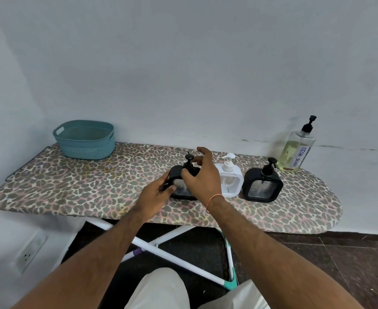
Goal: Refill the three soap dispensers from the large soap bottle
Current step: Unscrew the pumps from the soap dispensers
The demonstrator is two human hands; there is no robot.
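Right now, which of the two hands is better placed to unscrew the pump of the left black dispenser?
Probably the right hand: it is already at the pump, while the left hand holds the left black dispenser steady.

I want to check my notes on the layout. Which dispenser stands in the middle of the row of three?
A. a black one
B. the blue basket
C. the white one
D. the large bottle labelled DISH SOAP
C: the white dispenser stands between the left black dispenser, which both hands are at, and the right black dispenser.
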